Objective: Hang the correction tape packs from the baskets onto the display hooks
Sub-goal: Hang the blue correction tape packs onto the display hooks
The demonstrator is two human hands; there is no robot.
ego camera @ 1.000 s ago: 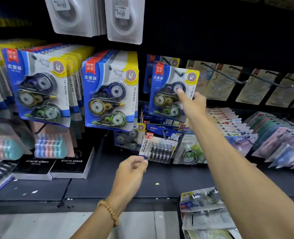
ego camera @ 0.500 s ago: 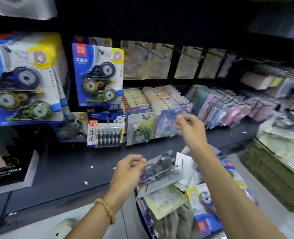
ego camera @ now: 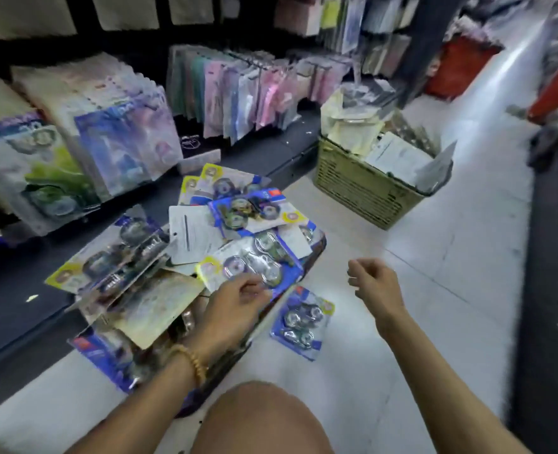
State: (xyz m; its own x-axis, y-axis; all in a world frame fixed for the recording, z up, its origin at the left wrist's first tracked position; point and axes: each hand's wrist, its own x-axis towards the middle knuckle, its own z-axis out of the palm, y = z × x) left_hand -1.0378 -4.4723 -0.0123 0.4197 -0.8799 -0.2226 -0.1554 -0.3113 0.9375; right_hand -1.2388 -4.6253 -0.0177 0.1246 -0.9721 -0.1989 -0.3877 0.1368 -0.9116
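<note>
A heap of blue-and-yellow correction tape packs [ego camera: 254, 211] fills a dark basket [ego camera: 319, 249] on the floor in front of me. My left hand [ego camera: 235, 303], with a bead bracelet on the wrist, pinches the lower edge of the topmost correction tape pack [ego camera: 248, 265]. My right hand [ego camera: 374, 285] hovers over the floor to the right of the heap, fingers loosely curled with nothing in them. One more pack [ego camera: 300, 319] lies on the floor between my hands. The display hooks are out of view.
A green slatted basket [ego camera: 362, 188] full of pale packets stands further right along the aisle. A low dark shelf [ego camera: 15, 309] on the left holds rows of upright stationery packs [ego camera: 120, 142]. My bare knee [ego camera: 261, 421] is at the bottom. Pale floor tiles run to the right.
The view has swung down from the hanging packs to the basket on the floor. My right hand left the hung pack and dropped low. My left hand reached onto the heap.
</note>
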